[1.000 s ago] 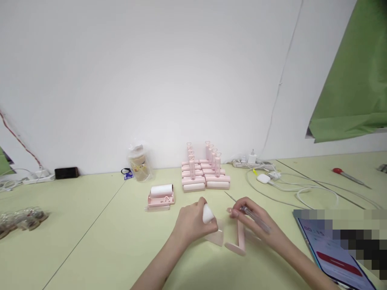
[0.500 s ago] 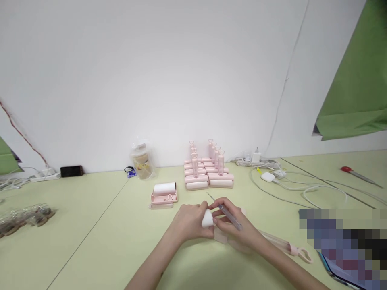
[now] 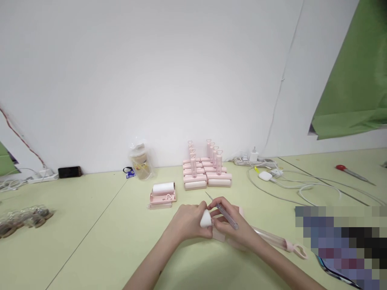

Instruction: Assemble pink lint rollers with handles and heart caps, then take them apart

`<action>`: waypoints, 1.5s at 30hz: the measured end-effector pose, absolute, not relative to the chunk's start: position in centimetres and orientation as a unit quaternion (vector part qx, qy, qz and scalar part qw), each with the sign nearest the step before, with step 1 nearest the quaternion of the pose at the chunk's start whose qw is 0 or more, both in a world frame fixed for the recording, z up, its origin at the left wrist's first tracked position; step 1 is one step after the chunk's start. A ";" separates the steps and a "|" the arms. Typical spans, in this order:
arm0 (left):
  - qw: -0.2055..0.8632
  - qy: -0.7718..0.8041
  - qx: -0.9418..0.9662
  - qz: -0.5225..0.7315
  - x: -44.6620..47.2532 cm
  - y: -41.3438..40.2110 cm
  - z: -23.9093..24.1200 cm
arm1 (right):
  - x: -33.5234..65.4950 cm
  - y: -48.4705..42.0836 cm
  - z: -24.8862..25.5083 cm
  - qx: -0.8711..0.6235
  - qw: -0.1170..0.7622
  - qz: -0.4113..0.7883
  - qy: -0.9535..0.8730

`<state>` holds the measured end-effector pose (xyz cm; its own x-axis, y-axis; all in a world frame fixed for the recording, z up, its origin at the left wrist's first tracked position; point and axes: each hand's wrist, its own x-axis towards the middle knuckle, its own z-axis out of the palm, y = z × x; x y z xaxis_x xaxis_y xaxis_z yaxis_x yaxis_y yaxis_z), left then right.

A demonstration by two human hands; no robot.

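My left hand [image 3: 190,221] is closed around a white sticky-paper roll [image 3: 206,219], its smooth end turned toward my right hand. In my right hand [image 3: 234,223] a slim pen-like tool with a clear grey handle [image 3: 226,215] is clasped, its thin point aimed up and left. The right fingertips are also at the roll's edge; whether they grip it, I cannot tell. Beneath the right hand lie pale pink parts [image 3: 218,234], mostly covered. A clear handle with a pink heart-shaped loop [image 3: 299,251] extends out past the right forearm.
Several pink lint rollers [image 3: 195,181] stand in two rows by the wall. An opened pink case [image 3: 155,198] with a white roll [image 3: 163,188] lies left of them. A bagged cup [image 3: 142,165], white cables [image 3: 290,183] and a red-handled tool [image 3: 352,173] are farther out.
The view has shifted slightly, so everything sits a little farther left. Both hands keep nearly the same pose on the roll and the tool.
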<state>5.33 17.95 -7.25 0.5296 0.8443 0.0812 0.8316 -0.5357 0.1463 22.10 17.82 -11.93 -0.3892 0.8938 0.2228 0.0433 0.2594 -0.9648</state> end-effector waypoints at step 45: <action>0.497 0.278 0.710 0.415 8.4 20.4 -9.4 | 21.8 18.5 -7.4 -0.429 0.458 0.499 -0.597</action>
